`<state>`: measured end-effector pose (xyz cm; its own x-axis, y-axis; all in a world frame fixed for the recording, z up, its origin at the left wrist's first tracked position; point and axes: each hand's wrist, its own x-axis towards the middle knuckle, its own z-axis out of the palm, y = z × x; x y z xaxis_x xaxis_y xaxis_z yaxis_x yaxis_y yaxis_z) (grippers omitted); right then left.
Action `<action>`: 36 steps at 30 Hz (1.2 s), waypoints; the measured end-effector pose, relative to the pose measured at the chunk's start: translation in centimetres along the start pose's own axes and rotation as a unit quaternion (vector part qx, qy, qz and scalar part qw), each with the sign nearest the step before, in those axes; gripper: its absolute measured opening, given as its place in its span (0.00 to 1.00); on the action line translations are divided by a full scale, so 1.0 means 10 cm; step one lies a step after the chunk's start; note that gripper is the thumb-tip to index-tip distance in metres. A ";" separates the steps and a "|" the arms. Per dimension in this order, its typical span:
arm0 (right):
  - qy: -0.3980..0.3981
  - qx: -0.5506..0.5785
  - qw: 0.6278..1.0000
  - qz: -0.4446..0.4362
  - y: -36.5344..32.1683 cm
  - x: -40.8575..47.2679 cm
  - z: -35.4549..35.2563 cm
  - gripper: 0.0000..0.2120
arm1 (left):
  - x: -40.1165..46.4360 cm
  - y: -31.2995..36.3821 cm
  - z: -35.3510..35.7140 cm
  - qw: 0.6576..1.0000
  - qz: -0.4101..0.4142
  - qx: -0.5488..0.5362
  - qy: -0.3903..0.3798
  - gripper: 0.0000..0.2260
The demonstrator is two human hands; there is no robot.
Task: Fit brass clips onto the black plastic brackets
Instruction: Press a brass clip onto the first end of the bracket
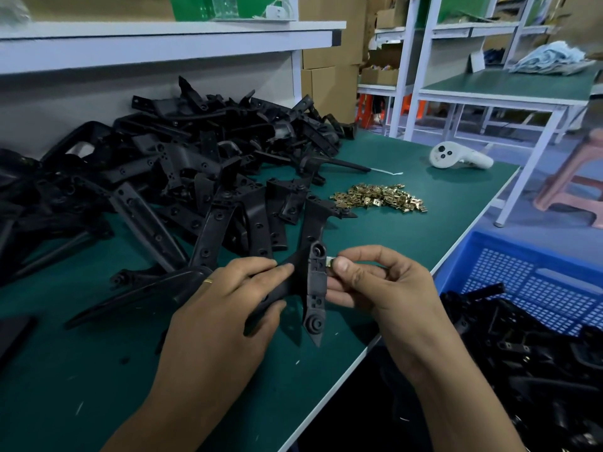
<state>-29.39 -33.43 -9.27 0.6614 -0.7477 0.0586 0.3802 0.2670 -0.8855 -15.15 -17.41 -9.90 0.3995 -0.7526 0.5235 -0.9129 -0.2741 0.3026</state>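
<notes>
The green surface (408, 243) runs diagonally, its white-trimmed right edge falling away just beside the right hand (381, 285); past that edge sits a blue perforated crate (535, 282) holding more black parts. Bare green mat lies open in front of the hands and toward the lower left, while the far left is crowded by a pile of black brackets (182, 164) reaching almost to the left hand (228, 305).

The left hand grips a black plastic bracket (315, 288) by its arm, holding it above the surface with its long ribbed edge upright, round bosses at top and bottom. The right hand pinches a small brass clip (330, 261) between thumb and forefinger, touching the bracket's upper right edge. Loose brass clips (380, 197) lie heaped farther back, with a white controller (456, 156) beyond them.
</notes>
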 end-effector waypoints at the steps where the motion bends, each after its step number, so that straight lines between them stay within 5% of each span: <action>1: -0.005 0.000 1.000 -0.002 0.00 -0.01 0.00 0.06 | 0.00 0.00 0.00 1.000 0.002 -0.001 0.003 0.22; 10: -0.032 -0.016 0.999 -0.003 -0.01 -0.04 0.04 0.05 | -0.02 -0.01 0.02 1.000 0.006 -0.027 0.012 0.21; 18: -0.125 0.044 0.987 0.088 -0.06 -0.04 -0.06 0.03 | -0.01 -0.05 0.05 0.982 0.055 -0.180 -0.004 0.21; 25: -0.014 -0.153 0.988 -0.009 -0.12 0.16 -0.16 0.16 | 0.02 -0.05 0.02 0.990 0.037 -0.126 -0.043 0.21; 27: 0.107 -0.342 0.931 -0.066 -0.19 0.36 -0.36 0.11 | 0.03 -0.05 0.04 0.994 0.034 -0.091 -0.043 0.21; 30: 0.235 -0.576 0.780 -0.069 -0.22 0.68 -0.72 0.16 | 0.04 -0.06 0.05 0.996 0.009 -0.075 -0.044 0.22; 36: 0.278 -0.645 0.703 -0.109 -0.16 1.17 -0.96 0.21 | 0.07 -0.06 0.06 0.996 0.016 -0.064 -0.061 0.22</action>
<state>-28.49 -48.46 -11.55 0.1868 -0.9031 0.3868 -0.7068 -0.3970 -0.5856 -14.39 -18.13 -10.23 0.3504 -0.8292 0.4354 -0.9034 -0.1766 0.3906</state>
